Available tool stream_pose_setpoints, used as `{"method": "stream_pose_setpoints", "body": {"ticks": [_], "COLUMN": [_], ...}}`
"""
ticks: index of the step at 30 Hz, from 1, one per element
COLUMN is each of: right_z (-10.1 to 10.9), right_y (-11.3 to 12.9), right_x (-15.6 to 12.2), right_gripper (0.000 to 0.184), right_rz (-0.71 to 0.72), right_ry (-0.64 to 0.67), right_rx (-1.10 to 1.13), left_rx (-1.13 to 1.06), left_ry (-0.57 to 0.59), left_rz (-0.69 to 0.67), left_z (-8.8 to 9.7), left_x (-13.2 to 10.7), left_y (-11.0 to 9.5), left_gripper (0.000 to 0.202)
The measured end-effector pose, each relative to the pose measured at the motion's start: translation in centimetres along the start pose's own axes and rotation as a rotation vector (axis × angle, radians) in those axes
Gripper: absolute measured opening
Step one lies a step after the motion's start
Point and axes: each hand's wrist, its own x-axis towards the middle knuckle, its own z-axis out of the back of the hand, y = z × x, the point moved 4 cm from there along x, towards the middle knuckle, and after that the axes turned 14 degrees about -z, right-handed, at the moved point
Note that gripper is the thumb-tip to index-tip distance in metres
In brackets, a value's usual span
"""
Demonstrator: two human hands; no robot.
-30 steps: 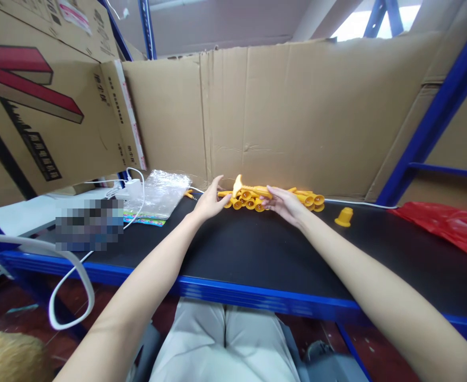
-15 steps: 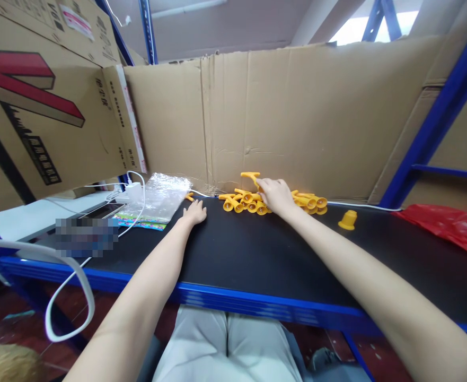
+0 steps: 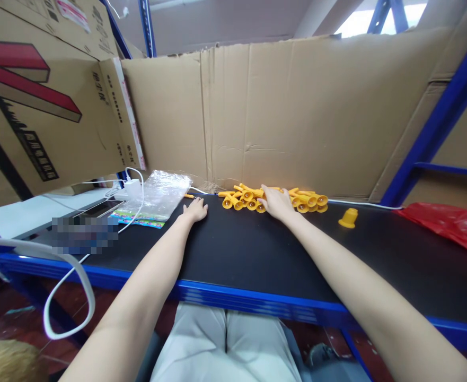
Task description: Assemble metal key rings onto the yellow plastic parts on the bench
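My right hand (image 3: 279, 202) rests on a heap of yellow trumpet-shaped pieces (image 3: 250, 197), fingers spread over the top ones. The pieces lie stacked on their sides along the back of the black tabletop (image 3: 233, 249), flared round ends toward me. Part of the heap is hidden under the hand. Lying on the tabletop to the left, my left hand (image 3: 195, 210) is open and holds nothing visible. Just beyond its fingers lies another yellow piece (image 3: 189, 196), mostly hidden. A yellow flared cup (image 3: 348, 218) stands alone on the right, wide end down.
A tall cardboard sheet (image 3: 281, 116) stands behind the tabletop. A clear plastic bag (image 3: 161, 196) lies on the left beside a white charger (image 3: 132, 188) with cables. A red plastic bag (image 3: 443, 225) lies at the right. The blue frame (image 3: 241, 300) edges the front.
My right hand has come down onto the heap with the yellow piece it held raised above it. My left hand has barely moved. The view has shifted slightly.
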Motion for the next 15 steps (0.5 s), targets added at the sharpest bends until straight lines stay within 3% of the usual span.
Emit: {"method": "stream_pose_setpoints", "body": {"ticks": [8,15], "right_z": [-0.9,-0.3], "right_y": [-1.5,-1.3], "right_x": [-0.1,-0.4], "right_gripper": [0.043,0.034], "right_rz": [-0.009,0.035], "right_ry": [0.111,0.028], "right_rx": [0.161,0.179], "left_rx": [0.031,0.088], "left_ry": [-0.024,0.025], "left_rz": [0.004,-0.001], "left_z": [-0.2,0.1], "left_x": [0.7,2.0], "left_y": [0.3,1.5], "left_gripper": [0.06,0.058]}}
